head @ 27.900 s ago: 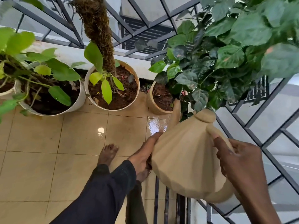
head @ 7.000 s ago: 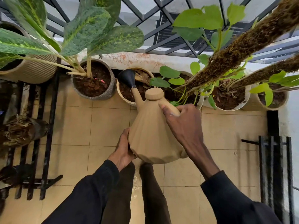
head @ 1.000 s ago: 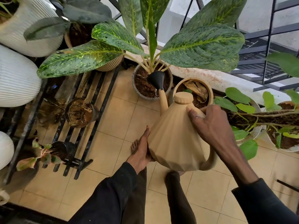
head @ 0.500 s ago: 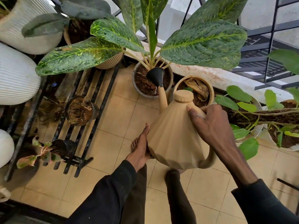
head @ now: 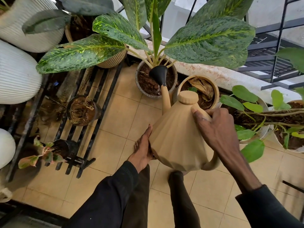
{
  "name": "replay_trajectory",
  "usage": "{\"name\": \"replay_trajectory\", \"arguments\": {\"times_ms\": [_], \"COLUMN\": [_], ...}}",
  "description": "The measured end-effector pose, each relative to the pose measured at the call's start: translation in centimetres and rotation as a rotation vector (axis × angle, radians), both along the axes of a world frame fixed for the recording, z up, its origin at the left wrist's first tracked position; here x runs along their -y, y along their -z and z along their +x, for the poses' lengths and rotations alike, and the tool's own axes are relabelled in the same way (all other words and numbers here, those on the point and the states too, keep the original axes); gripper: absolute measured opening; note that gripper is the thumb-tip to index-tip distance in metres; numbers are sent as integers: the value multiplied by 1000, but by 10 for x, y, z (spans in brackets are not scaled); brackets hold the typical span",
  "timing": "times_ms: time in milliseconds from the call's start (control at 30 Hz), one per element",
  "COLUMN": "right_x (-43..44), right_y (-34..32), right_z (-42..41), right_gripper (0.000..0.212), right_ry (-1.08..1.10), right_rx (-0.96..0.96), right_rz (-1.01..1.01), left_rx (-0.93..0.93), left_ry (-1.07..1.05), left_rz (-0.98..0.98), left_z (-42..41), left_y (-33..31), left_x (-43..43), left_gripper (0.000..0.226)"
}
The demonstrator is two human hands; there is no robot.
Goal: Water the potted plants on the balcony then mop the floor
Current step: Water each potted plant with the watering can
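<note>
Watering step, mopping not begun: your right hand wraps the handle of the can, left hand props its side with straight fingers, rose over the grey pot at the far edge of the floor; next, probably level off and shift to the tan pot.

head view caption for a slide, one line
Right hand grips the handle of a tan watering can, left hand steadying it, black rose over a grey pot.
</note>
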State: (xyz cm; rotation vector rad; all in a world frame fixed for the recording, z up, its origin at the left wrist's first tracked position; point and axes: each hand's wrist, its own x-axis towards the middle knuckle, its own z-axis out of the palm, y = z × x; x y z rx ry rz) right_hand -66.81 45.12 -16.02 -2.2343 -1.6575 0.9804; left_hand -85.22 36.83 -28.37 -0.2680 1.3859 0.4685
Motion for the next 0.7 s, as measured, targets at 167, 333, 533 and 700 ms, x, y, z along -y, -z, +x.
{"name": "replay_trajectory", "arguments": {"times_ms": [167,333,533,700], "right_x": [5,15,31,40], "right_y": [6,5,13,21], "right_z": [2,4,13,19], "right_gripper": [49,48,42,47], "right_ry": [2,28,83,98], "right_rx": [-9,-28,-115,-147], "right_rz": [30,83,156,202], "left_rx": [0,18,49,57], "left_ry": [-5,-11,3,-12], "left_rz": [14,49,113,146], "left_z": [-2,-6,-9,-11], "left_y": [2,3,3,-2], "left_x": [2,5,4,2], "left_gripper": [73,67,56,51]}}
